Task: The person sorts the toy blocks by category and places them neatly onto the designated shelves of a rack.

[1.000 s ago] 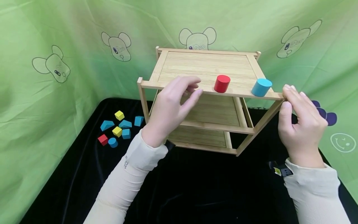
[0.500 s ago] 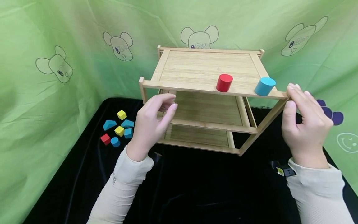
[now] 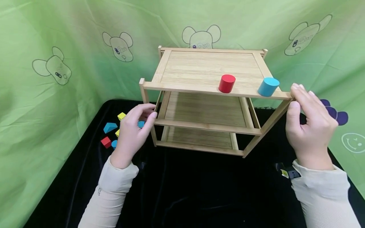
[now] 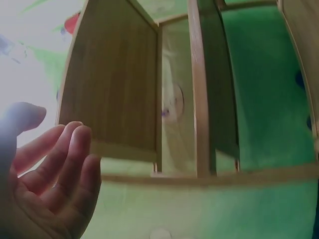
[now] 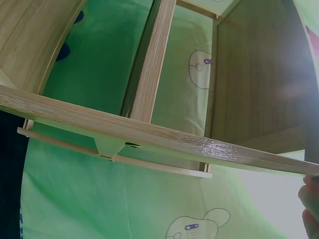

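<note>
A three-tier wooden shelf stands on black cloth. On its top board, near the front edge, are a red cylinder and, farther right, a blue cylinder. My right hand holds the shelf's front right top corner between fingers and thumb; in the right wrist view only its fingers show at the frame's edge. My left hand is beside the left front post, near the middle tier, fingers loosely bent and holding nothing. The left wrist view shows its fingers apart from the thumb, with nothing between them.
Left of the shelf lie several small blocks, partly hidden behind my left hand: a red cube, a blue wedge-shaped block, a yellow cube and others. A green printed curtain surrounds the black cloth.
My left hand has moved left and down, from in front of the top board's edge to the left post, now covering some blocks. The right hand stays at the corner. Both cylinders stand where they were.
</note>
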Demonstrator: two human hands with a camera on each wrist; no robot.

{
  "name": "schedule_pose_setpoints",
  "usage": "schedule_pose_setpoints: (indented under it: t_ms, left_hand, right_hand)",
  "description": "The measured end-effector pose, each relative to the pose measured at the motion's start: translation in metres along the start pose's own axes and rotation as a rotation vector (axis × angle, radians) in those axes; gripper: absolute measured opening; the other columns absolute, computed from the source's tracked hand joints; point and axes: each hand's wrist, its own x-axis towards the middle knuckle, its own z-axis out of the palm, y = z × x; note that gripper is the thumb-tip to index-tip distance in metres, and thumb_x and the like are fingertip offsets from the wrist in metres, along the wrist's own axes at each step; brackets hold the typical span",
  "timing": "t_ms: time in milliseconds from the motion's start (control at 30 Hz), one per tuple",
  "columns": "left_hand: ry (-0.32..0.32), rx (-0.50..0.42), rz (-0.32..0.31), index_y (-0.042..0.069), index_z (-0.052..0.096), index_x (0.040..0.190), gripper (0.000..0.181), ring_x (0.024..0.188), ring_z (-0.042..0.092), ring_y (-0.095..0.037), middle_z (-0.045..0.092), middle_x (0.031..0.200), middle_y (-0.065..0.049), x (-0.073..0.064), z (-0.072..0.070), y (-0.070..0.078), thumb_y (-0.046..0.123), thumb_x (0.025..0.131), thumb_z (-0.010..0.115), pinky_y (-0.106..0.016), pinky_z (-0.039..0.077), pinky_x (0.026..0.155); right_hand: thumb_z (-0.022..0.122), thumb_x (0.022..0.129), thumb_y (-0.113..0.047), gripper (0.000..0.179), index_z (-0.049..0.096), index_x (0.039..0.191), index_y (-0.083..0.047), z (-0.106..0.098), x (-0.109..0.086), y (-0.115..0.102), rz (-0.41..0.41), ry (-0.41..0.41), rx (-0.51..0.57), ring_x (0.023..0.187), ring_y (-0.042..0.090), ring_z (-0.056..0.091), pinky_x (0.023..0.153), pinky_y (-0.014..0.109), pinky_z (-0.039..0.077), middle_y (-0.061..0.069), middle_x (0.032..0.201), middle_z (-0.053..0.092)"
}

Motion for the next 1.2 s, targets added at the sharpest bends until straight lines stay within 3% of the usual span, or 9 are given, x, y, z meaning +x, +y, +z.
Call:
schedule_pose_setpoints:
  t_ms: [133,400,700,1000,1200]
  left_hand:
    - [0.008,0.024,-0.072,0.001,0.069,0.118,0.021,0.09,0.067,-0.018,0.072,0.102,-0.009,-0.005,-0.012,-0.012,0.011,0.099,0.066,-0.035,0.058,0.076]
    - [-0.022,0.061,-0.212,0.002,0.068,0.12,0.023,0.091,0.067,-0.019,0.071,0.106,-0.01,-0.019,-0.029,-0.037,0.013,0.101,0.064,-0.011,0.049,0.076]
    - [-0.163,0.11,-0.314,0.004,0.066,0.123,0.025,0.097,0.063,-0.024,0.067,0.111,-0.012,-0.023,-0.041,-0.057,0.018,0.103,0.06,-0.044,0.055,0.083]
    - [-0.389,0.189,-0.413,0.002,0.064,0.128,0.033,0.112,0.061,-0.031,0.065,0.121,-0.016,-0.029,-0.055,-0.075,0.023,0.104,0.058,-0.053,0.048,0.097]
    - [-0.474,0.223,-0.489,-0.001,0.06,0.133,0.037,0.117,0.058,-0.037,0.062,0.128,-0.021,-0.03,-0.064,-0.083,0.022,0.104,0.059,-0.056,0.046,0.101]
  right_hand:
    - [0.053,0.091,-0.019,0.036,0.078,0.106,0.001,0.0,0.0,0.0,-0.002,0.0,-0.003,0.109,0.031,0.07,0.106,0.037,0.048,0.018,0.108,0.074]
    - [0.052,0.09,-0.018,0.036,0.078,0.106,0.001,0.002,0.0,0.0,-0.002,-0.006,-0.008,0.109,0.03,0.07,0.107,0.037,0.048,0.017,0.108,0.074]
    - [0.051,0.091,-0.017,0.037,0.077,0.107,0.004,-0.001,0.001,0.0,-0.004,-0.03,-0.034,0.11,0.032,0.069,0.107,0.038,0.046,0.019,0.11,0.073]
    - [0.052,0.091,-0.018,0.037,0.077,0.108,0.003,-0.001,0.0,0.0,-0.001,-0.038,-0.044,0.111,0.032,0.069,0.108,0.038,0.046,0.019,0.111,0.073]
    - [0.051,0.091,-0.017,0.037,0.077,0.107,0.003,0.0,0.0,0.001,-0.002,-0.032,-0.05,0.11,0.033,0.069,0.108,0.038,0.046,0.019,0.11,0.073]
